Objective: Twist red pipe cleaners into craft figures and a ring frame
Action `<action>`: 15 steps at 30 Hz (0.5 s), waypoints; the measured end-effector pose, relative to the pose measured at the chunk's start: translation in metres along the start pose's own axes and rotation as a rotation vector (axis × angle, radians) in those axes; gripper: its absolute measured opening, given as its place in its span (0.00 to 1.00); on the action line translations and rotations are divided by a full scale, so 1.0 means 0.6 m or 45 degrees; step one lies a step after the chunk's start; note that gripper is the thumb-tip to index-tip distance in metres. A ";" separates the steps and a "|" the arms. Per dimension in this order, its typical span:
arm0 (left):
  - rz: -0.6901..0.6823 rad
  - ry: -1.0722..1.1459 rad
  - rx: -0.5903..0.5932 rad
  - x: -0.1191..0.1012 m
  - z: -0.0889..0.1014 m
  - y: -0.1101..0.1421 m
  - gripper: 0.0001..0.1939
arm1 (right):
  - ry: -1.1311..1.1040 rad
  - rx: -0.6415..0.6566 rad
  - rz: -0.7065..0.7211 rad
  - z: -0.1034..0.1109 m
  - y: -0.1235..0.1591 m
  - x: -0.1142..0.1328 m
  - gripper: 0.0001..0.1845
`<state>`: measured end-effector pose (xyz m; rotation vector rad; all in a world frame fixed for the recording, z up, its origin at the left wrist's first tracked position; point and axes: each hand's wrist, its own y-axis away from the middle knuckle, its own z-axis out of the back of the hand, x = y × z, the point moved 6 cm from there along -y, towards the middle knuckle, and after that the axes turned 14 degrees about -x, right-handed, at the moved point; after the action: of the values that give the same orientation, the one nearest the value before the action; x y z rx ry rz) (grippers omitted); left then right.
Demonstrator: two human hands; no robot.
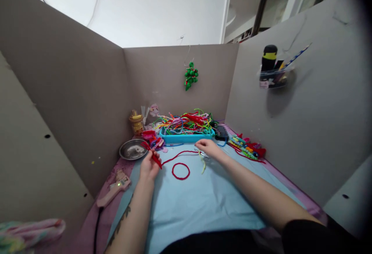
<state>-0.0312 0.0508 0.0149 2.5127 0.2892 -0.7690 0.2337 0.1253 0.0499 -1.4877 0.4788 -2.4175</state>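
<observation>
- A bundle of fuzzy red strands is held in the left hand, its fingers curled closed around it; the bundle's tips are pointed up past the fingers.
- The fingers of the right hand are bent toward the thumb; whether anything is pinched there cannot be told.
- A single long fuzzy red strand is stretched in a curve from beside the left hand to just below the right hand.
- Between the hands and slightly nearer the body, a round ring of fuzzy red strand is laid flat on a light-blue sheet, by which the counter is partly covered.
- Silver metal scissors are seen under the right hand, with a short pale yellow-green strand placed beside them.
- Beyond both hands, a rectangular blue plastic tray is heaped with multicoloured fuzzy strands.
- Left of the left hand, small white bits are contained in a round, shiny metal bowl; nearer the body, a pink glue gun is set down, its green light lit.
</observation>
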 end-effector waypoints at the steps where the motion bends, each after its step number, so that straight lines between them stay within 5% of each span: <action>1: 0.008 0.034 -0.041 -0.001 0.005 -0.004 0.07 | 0.085 0.022 0.045 -0.016 -0.002 -0.009 0.09; 7: 0.024 0.030 -0.029 0.006 0.013 -0.012 0.08 | 0.549 0.108 0.305 -0.102 -0.013 -0.019 0.08; 12: -0.012 0.012 -0.084 0.007 0.019 -0.019 0.07 | 0.570 0.036 0.328 -0.087 -0.045 0.003 0.10; 15: -0.018 0.007 -0.088 0.010 0.018 -0.020 0.07 | 0.612 0.127 0.348 -0.090 -0.048 0.000 0.09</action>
<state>-0.0350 0.0559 -0.0009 2.4504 0.3301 -0.7450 0.1838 0.1589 0.0389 -0.7339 0.6008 -2.5161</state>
